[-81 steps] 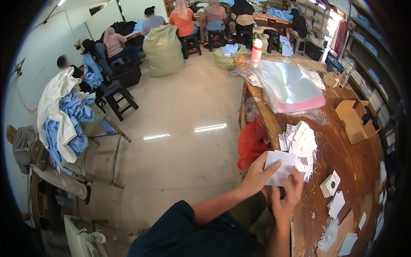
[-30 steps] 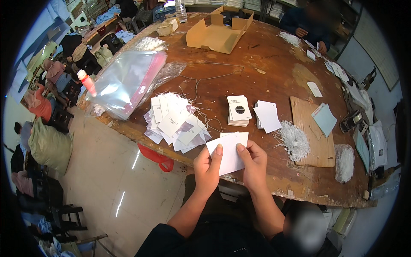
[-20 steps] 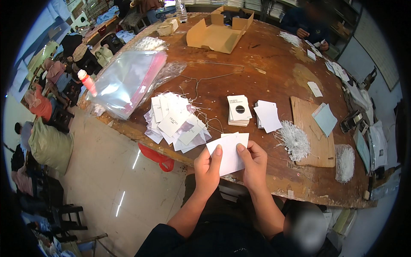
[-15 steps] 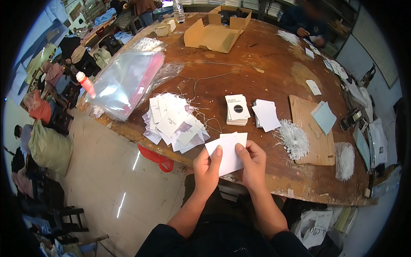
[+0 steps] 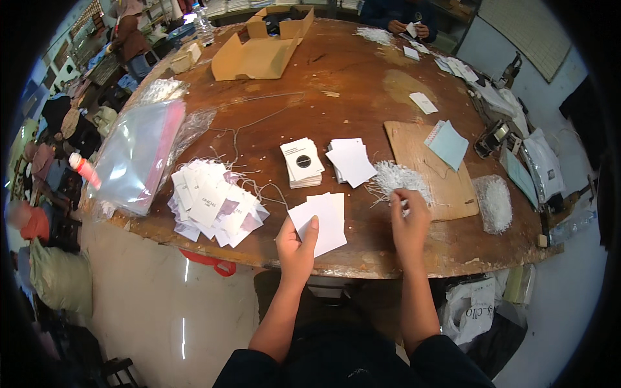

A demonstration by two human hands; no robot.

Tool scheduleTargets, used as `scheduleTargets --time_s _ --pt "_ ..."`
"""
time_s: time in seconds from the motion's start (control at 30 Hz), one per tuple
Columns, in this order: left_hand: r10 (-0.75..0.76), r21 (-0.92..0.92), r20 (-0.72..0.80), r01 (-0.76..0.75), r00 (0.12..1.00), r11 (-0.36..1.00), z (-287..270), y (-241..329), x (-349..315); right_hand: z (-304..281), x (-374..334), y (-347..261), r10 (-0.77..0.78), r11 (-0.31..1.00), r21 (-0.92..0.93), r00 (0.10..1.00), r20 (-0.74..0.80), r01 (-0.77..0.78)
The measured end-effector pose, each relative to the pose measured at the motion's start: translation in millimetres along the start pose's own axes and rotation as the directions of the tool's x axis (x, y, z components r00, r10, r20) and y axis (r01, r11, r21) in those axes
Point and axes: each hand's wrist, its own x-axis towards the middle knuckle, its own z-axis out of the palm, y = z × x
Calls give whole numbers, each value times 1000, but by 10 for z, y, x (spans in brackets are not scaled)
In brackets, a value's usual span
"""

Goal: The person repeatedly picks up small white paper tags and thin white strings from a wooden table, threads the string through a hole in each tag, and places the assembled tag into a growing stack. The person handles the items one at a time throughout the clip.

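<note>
Cards [image 5: 331, 223] held fanned, long axes pointing away, front one leaning left

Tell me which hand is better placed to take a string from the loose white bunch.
The right hand, I'd judge: its fingers are at the near edge of the loose white strings. The left hand is farther off and holds white cards.

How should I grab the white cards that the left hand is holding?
I'd pinch the right edge of the white cards, coming from the right. The left hand grips them on their left side, thumb on top, so the flat right part sticks out free. They're thin and overlap unevenly, so squeezing top and bottom together should help stop them slipping apart.
</note>
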Motion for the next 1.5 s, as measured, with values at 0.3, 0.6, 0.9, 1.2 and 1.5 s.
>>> scheduleTargets --time_s 0.3,0.6,0.9,1.2,1.5 --pt "-9 59 33 7 999 998 67 -131 27 -44 685 668 -107 924 -366 994 31 111" --pt "3 63 -2 -3 1000 998 35 -142 2 221 830 814 3 824 -544 959 284 159" --pt "-33 45 29 32 999 999 15 -169 13 -102 750 819 -69 997 17 997 -46 70" --pt "-9 6 80 8 997 1000 -10 -192 19 -315 740 774 238 816 577 926 -293 -27" --pt "10 4 84 -10 996 1000 0 -204 -10 -287 923 723 392 653 728 916 -87 -210"
